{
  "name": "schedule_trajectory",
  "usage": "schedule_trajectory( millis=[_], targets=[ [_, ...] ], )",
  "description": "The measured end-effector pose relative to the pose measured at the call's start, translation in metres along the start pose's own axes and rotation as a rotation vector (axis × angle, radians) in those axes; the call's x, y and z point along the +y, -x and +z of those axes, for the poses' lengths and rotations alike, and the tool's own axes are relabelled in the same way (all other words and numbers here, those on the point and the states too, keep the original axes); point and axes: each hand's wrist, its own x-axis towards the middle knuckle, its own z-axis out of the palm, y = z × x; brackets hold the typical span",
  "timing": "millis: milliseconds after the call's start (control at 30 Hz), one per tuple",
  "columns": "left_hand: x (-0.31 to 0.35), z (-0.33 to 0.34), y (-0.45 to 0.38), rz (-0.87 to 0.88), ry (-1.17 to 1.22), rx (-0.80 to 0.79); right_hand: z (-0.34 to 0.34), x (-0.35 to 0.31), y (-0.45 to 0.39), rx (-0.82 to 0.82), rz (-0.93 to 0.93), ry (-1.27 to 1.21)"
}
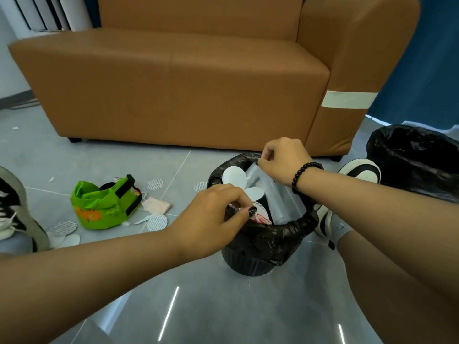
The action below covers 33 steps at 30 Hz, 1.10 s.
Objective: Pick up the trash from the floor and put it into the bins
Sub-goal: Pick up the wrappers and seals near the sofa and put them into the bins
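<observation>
We found left hand (211, 214) pinching a crumpled wrapper (258, 216) over the lined bin (260, 244), right hand (283, 160) pinching clear plastic (278, 194), green bag (104, 202) on floor (198, 306).

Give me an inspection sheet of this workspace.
Surface: grey tiled floor, glossy.
Job's things: small bin with black liner, holding white discs and clear plastic; second black-lined bin to the right.
Clutter: green bag, patterned discs and paper scraps on the floor.
Grippers: left hand pinches a wrapper over the small bin; right hand pinches the clear plastic.
Cables: nothing seen.
Surroundings: brown sofa, blue curtain.
</observation>
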Motion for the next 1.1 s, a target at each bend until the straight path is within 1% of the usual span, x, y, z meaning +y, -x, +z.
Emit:
schedule_trajectory(
  millis=[100, 200, 300, 400, 533, 633, 700, 767, 900, 1100],
  targets=[
    [-0.004, -0.013, 0.012, -0.196, 0.187, 0.055, -0.007, -0.022, 0.006, 0.035, -0.019, -0.078],
    [-0.02, -0.03, 0.031, -0.349, 0.257, 0.102, -0.008, -0.049, 0.012, 0.039, -0.022, -0.205],
    [-0.042, -0.049, 0.056, -0.497, 0.326, 0.128, 0.0, -0.082, 0.017, -0.008, -0.029, -0.33],
    [-0.069, -0.065, 0.087, -0.621, 0.304, 0.125, 0.018, -0.115, 0.024, -0.085, -0.107, -0.303],
    [-0.109, -0.079, 0.123, -0.785, 0.241, 0.084, 0.059, -0.144, 0.035, -0.24, -0.215, -0.195],
    [-0.149, -0.085, 0.138, -0.905, 0.111, -0.01, 0.097, -0.157, 0.039, -0.384, -0.241, -0.106],
    [-0.176, -0.09, 0.145, -0.973, 0.008, -0.029, 0.128, -0.165, 0.039, -0.467, -0.224, -0.081],
    [-0.2, -0.094, 0.146, -0.995, -0.086, -0.041, 0.153, -0.17, 0.039, -0.499, -0.181, -0.08],
    [-0.253, -0.106, 0.148, -1.027, -0.243, -0.123, 0.203, -0.185, 0.031, -0.526, -0.137, -0.082],
    [-0.324, -0.123, 0.133, -1.058, -0.432, -0.117, 0.263, -0.195, 0.008, -0.568, -0.085, -0.038]
  ],
)
